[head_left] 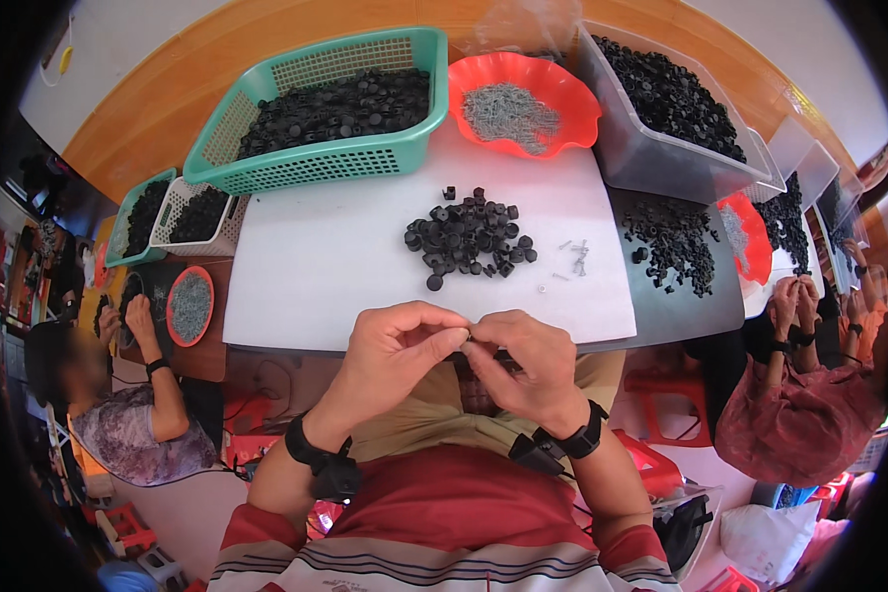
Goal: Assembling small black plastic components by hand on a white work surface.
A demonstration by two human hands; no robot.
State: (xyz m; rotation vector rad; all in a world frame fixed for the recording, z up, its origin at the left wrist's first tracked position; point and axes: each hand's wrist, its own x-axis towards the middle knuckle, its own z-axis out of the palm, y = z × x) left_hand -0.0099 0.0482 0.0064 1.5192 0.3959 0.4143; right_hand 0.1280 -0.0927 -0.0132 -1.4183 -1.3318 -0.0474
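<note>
My left hand [402, 343] and my right hand [525, 360] meet fingertip to fingertip just off the near edge of the white table mat [316, 266]. Both are closed in a pinch around a tiny dark piece, mostly hidden by the fingers, so its kind cannot be made out. Beyond them on the mat lies a loose pile of small black plastic parts [469, 234]. To the right of that pile, several small silver screws [579, 259] are scattered.
Along the back stand a green basket [316, 175] of black parts, a red wavy-edged dish [584, 104] of screws and a clear bin [661, 163] of black parts. More black pieces [673, 245] lie at right. Co-workers sit left [148, 424] and right [799, 414].
</note>
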